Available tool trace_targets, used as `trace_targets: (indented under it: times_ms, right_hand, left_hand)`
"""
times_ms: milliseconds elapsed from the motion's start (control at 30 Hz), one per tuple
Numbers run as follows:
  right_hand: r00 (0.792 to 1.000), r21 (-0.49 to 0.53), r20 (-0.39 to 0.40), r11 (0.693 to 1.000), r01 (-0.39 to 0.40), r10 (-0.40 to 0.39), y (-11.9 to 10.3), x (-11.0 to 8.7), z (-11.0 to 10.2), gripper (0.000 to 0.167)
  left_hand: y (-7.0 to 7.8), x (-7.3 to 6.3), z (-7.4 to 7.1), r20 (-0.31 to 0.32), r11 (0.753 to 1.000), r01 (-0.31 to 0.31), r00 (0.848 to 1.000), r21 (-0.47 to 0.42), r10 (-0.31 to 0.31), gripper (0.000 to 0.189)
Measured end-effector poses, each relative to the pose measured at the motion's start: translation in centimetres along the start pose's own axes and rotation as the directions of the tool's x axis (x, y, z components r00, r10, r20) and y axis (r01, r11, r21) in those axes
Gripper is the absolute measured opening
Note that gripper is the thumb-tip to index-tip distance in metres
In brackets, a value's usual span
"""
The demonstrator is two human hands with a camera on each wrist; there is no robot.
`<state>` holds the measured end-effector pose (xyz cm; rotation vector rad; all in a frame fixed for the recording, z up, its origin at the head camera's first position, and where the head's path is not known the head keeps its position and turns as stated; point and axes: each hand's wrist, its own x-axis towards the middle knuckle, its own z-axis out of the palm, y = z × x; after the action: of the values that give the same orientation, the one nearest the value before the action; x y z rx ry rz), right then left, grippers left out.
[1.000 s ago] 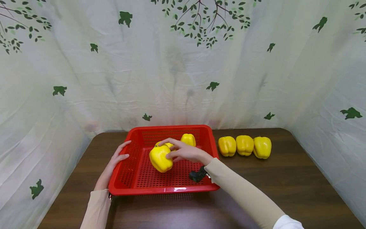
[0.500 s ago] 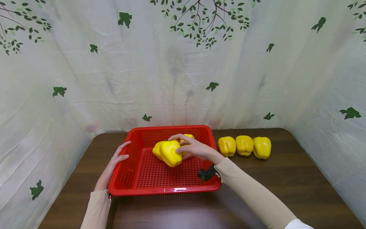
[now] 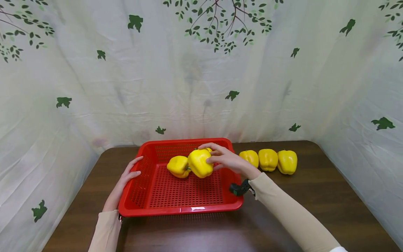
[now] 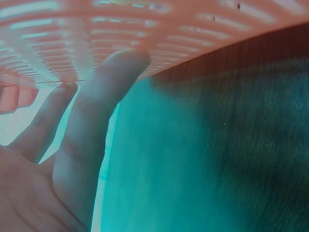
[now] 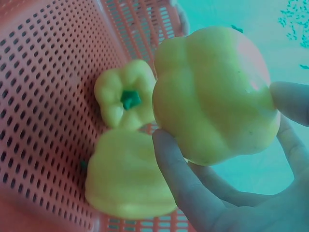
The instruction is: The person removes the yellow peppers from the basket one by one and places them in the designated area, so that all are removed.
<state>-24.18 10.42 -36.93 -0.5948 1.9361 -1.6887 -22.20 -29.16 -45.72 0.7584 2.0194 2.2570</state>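
My right hand [image 3: 231, 161] grips a yellow bell pepper [image 3: 200, 163], thumb and fingers around its sides, raised inside the red basket [image 3: 211, 211]. Just left of it, a second bell pepper [image 3: 178, 167] lies on the basket floor. A third one, mostly hidden behind the hand in the head view, shows in the right wrist view as a bell pepper [image 5: 126, 94] with a green stem. My left hand [image 3: 124, 178] holds the basket's left rim, two digits over the edge. In the left wrist view, fingers [image 4: 87, 130] touch the slotted outer wall.
Three yellow bell peppers stand in a row on the dark wooden table [image 3: 315, 203] right of the basket; the middle one [image 3: 268, 160] sits between its neighbours. A pale curtain [image 3: 201, 87] with leaf patterns encloses the table's back and sides.
My right hand has carried the bell pepper rightward and slightly away from me, uncovering the bell pepper on the left of the basket floor. The left hand stays at the rim.
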Motion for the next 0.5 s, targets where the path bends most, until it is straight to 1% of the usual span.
trace_targets:
  times_ms: [167,333,500]
  right_hand:
    - [0.999,-0.013,-0.033,1.0,0.0,0.0,0.2,-0.9,-1.0,0.047]
    - [0.998,-0.016,-0.063,1.0,-0.024,0.023,0.4,-1.7,-1.8,0.047]
    - [0.997,-0.013,-0.081,1.0,-0.02,0.019,0.7,-2.2,-2.5,0.048]
  left_hand:
    - [0.0,-0.1,0.1,0.003,1.0,-0.007,1.0,-0.01,0.007,0.061]
    - [0.2,-0.2,0.0,0.004,1.0,0.018,1.0,-0.016,-0.018,0.058]
    - [0.2,-0.2,0.0,0.002,1.0,0.029,1.0,-0.013,-0.029,0.058]
